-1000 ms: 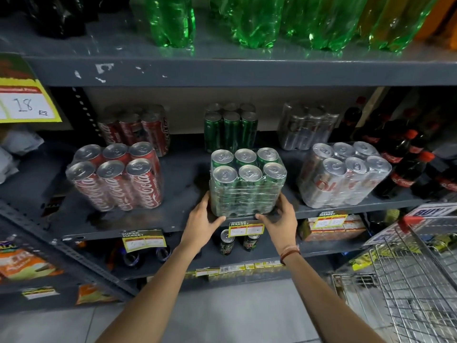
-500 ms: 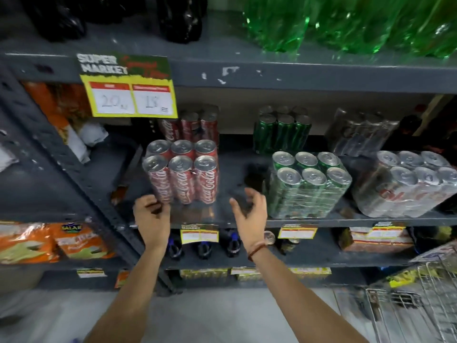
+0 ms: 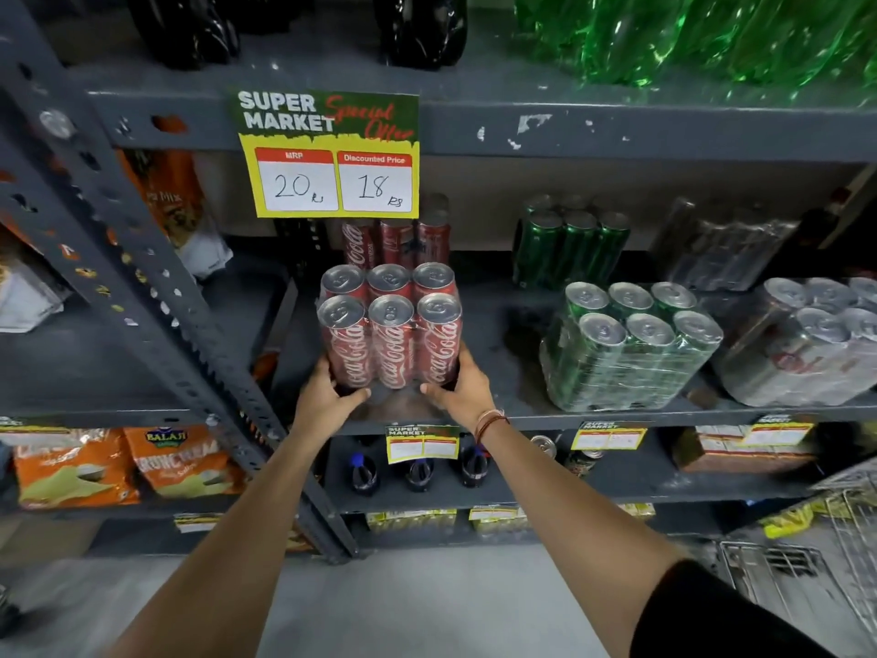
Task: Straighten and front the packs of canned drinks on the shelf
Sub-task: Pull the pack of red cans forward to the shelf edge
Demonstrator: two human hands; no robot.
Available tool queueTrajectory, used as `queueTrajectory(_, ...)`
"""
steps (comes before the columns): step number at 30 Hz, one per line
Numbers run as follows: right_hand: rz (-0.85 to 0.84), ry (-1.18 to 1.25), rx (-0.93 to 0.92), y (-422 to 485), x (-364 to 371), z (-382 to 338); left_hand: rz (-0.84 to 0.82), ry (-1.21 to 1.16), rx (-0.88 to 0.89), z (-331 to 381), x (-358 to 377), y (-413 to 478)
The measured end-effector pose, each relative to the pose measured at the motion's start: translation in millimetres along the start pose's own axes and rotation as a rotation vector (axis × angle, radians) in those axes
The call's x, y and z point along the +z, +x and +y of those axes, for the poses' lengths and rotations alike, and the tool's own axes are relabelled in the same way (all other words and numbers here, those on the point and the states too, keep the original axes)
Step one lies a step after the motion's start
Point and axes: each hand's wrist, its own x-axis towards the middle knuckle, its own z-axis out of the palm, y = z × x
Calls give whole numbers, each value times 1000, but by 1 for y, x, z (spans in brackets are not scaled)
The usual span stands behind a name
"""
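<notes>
Red pack [image 3: 391, 332]: six cola cans in clear shrink wrap, two rows of three, upright at the front of the grey shelf [image 3: 517, 372], left end, near the slotted upright [image 3: 156, 325].
Left hand [image 3: 325, 396]: cupped on the red pack's lower left corner, thumb across the front base, fingers wrapped behind.
Right hand [image 3: 462, 387]: pressed to the lower right corner, thumb on the front, fingers round the side; cord bracelets at the wrist.
Grip: both hands clasp the red pack between them at its base.
Green pack [image 3: 626, 346]: six cans, wrapped, right of the red pack and apart from it, tilted slightly.
Silver pack [image 3: 807, 344]: further right, near the green pack, partly cut by the frame edge.
Back row: a red, a green and a silver pack stand behind, dim.
Price sign [image 3: 330, 154]: on the upper shelf edge, reads MRP 20, discounted 18.
Below: dark bottles and a small yellow tag [image 3: 422, 444].
</notes>
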Motion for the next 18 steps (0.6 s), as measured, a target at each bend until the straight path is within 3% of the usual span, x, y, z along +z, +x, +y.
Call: queueTrajectory(18,73,-116,-63,-34,3,18,75,253,235,-11,-8,-50)
